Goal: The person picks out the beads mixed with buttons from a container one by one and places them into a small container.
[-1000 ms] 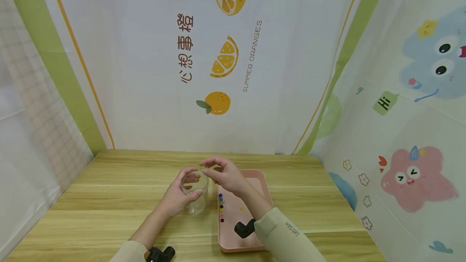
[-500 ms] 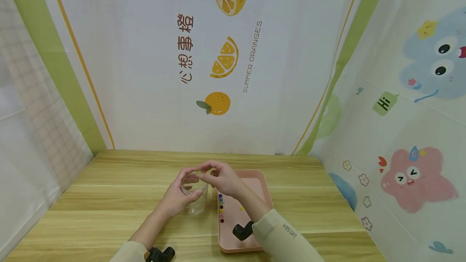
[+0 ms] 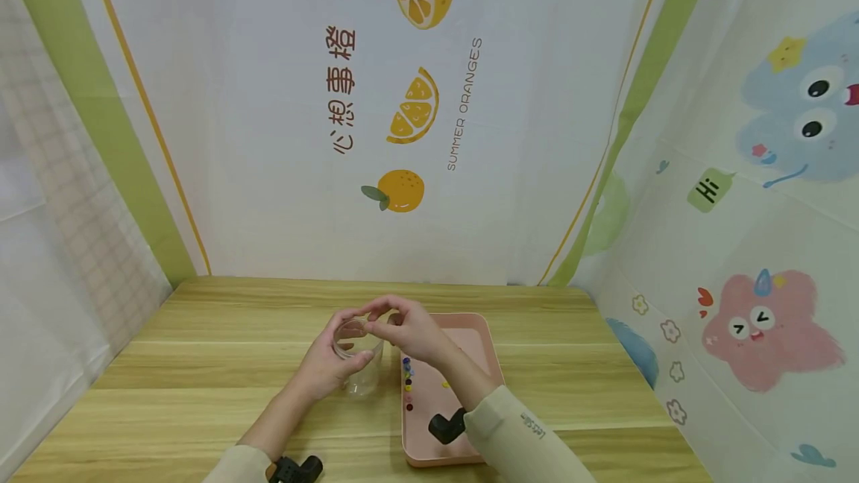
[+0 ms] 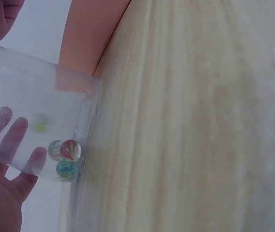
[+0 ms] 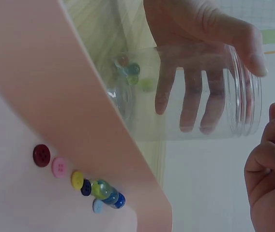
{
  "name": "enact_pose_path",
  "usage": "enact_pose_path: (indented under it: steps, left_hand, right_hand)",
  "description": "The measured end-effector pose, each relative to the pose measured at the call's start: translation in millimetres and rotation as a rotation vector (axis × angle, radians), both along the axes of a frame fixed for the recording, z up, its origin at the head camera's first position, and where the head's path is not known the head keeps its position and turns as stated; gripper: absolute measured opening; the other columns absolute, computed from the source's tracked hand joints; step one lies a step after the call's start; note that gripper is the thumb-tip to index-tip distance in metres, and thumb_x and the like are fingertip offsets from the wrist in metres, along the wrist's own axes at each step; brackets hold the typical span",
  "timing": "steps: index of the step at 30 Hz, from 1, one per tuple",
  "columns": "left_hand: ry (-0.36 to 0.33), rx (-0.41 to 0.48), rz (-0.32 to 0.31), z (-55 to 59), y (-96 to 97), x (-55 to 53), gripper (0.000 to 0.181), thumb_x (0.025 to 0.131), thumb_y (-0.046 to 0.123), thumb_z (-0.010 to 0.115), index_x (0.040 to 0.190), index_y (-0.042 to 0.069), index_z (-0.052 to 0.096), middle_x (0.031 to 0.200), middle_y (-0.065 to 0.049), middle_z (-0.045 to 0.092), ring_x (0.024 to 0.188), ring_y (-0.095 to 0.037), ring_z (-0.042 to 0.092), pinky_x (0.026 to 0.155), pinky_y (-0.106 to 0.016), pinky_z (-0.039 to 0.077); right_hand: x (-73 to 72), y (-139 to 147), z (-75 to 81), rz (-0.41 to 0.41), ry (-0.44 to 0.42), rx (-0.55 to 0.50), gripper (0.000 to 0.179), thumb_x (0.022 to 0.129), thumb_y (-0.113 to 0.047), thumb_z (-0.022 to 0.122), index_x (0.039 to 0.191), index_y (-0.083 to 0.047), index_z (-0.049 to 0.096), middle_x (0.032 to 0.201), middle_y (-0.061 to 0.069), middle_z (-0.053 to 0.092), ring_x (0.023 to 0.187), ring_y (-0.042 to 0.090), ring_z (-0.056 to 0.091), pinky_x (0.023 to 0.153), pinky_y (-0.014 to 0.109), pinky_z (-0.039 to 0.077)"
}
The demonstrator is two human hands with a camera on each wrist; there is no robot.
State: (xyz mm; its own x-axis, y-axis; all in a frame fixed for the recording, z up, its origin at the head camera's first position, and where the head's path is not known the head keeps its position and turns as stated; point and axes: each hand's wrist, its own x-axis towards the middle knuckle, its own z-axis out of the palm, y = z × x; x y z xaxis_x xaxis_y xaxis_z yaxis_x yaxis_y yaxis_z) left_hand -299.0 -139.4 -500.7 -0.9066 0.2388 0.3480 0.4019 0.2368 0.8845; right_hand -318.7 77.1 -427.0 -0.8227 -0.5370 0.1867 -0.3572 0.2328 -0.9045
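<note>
Within the left hand's [image 3: 327, 365] grip sits a clear jar [image 3: 367, 377], wrapped firmly, apparently to steady its mouth beneath the right hand [image 3: 414, 330]; whether those bent fingers pinch anything, I can't tell. Below the left grip, three marbles [image 4: 70, 151] rest, a blurred green marble [image 4: 41, 123] above them.

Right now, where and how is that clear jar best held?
Probably by the upper wall of the clear jar, from the person's left: its round body suits a curled grip, its mouth is left free, and the pink tray lies close on its right.
</note>
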Motion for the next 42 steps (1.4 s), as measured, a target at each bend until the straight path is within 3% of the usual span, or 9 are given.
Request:
enact_pose_path:
  steps: [7,13,19,27,34,42]
  left_hand:
    - [0.000,0.004,-0.012,-0.9,-0.6,0.2,0.070,0.095,0.016,0.083,0.155,0.011,0.048,0.143,-0.027,0.066,0.133,-0.040,0.063,0.109,-0.056,0.052]
    - [-0.010,0.007,-0.019,-2.2,-0.5,-1.8,0.070,0.094,0.017,0.083,0.155,0.014,0.048,0.144,-0.028,0.064,0.133,-0.039,0.062,0.108,-0.056,0.052]
    - [-0.011,0.013,-0.013,-4.9,-0.7,-3.4,0.069,0.094,0.016,0.083,0.155,0.015,0.049,0.143,-0.028,0.065,0.132,-0.037,0.063,0.107,-0.054,0.052]
    - [0.003,0.023,-0.008,-4.4,-0.4,-3.4,0.069,0.093,0.014,0.084,0.154,0.013,0.050,0.141,-0.029,0.066,0.130,-0.035,0.063,0.106,-0.053,0.053]
    - [0.003,0.018,-0.010,-3.4,-0.3,-3.0,0.070,0.092,0.014,0.084,0.153,0.013,0.051,0.142,-0.028,0.066,0.130,-0.036,0.063,0.106,-0.052,0.052]
    - [-0.003,0.022,0.000,-2.8,1.1,-3.5,0.070,0.092,0.014,0.085,0.153,0.014,0.052,0.142,-0.028,0.066,0.131,-0.039,0.063,0.106,-0.056,0.052]
  right_hand:
    - [-5.5,12,-3.6,-0.047,-0.035,-0.039,0.034,0.107,-0.023,0.072,0.139,-0.012,0.071,0.128,0.010,0.071,0.071,0.014,0.052,0.067,0.024,0.049]
    - [-9.1,26,-7.4,-0.088,-0.042,-0.050,0.031,0.107,-0.026,0.073,0.137,-0.019,0.073,0.126,0.007,0.071,0.071,0.013,0.054,0.065,0.024,0.048]
    - [-9.5,42,-8.7,-0.112,-0.068,-0.067,0.032,0.108,-0.024,0.071,0.139,-0.017,0.072,0.122,0.002,0.069,0.071,0.017,0.052,0.064,0.024,0.046]
    - [-14.9,63,-20.0,-0.133,-0.088,-0.058,0.029,0.108,-0.026,0.072,0.135,-0.016,0.072,0.138,0.021,0.070,0.070,0.014,0.053,0.067,0.026,0.049]
    - [-17.9,78,-30.9,-0.180,-0.082,0.004,0.033,0.107,-0.029,0.074,0.137,-0.015,0.073,0.129,0.008,0.075,0.074,0.014,0.059,0.075,0.040,0.056]
    - [-18.7,88,-37.7,-0.191,-0.104,0.006,0.034,0.106,-0.033,0.075,0.135,-0.016,0.074,0.119,0.003,0.074,0.073,0.017,0.056,0.072,0.042,0.052]
